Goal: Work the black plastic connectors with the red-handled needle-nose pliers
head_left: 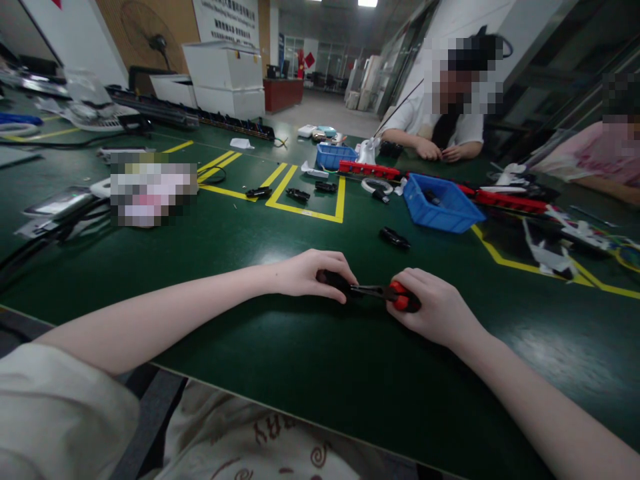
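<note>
My right hand [430,303] is closed around the red and black handles of a pair of needle-nose pliers [373,291]. The thin metal jaws point left. Their tips meet the end of a small black part [334,283], which my left hand [315,275] holds between thumb and fingers. The fingers hide much of this part, so its exact kind does not show. Both hands are low over the green table, near its front edge. Beyond them lies a similar black piece [395,238].
Several black pieces [299,194] lie around a yellow-taped square [306,213]. A blue bin [443,207] stands to the right, with a smaller blue bin [336,156] farther back. Red strips [370,169] stretch behind them. A co-worker [435,127] sits across the table, another person at far right.
</note>
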Tool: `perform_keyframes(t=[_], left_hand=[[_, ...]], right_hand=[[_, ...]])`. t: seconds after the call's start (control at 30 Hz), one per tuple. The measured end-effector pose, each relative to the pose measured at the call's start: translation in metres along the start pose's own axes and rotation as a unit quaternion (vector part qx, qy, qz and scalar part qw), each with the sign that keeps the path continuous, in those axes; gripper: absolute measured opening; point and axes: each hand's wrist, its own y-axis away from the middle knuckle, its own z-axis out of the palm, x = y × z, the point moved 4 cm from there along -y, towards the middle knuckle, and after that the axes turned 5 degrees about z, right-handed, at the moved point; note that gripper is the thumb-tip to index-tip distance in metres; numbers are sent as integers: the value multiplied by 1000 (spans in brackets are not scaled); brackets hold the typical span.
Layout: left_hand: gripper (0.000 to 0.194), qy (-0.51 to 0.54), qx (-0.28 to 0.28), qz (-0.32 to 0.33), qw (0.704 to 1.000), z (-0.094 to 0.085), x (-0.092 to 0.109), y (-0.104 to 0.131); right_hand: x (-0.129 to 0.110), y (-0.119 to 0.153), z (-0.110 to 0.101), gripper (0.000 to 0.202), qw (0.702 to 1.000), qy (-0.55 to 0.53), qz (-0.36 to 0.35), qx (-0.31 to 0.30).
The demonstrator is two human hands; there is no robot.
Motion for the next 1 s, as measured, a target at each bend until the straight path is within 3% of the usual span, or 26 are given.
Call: perform_keyframes(t=[0.33, 0.57, 0.77, 1.0], left_hand=[[32, -9, -4, -30, 1000, -1, -3, 0], [29, -109, -15, -41, 993, -4, -6, 0], [31, -143, -21, -74, 987, -6, -9, 0], [30, -184, 12, -98, 978, -11, -12, 1]], right_hand=[[1, -1, 0, 11, 1000, -4, 6, 19], [11, -2, -2, 27, 996, 7, 45, 78], [27, -4, 11, 52, 994, -4, 102, 24], [33, -4, 11, 55, 996, 1, 92, 10]])
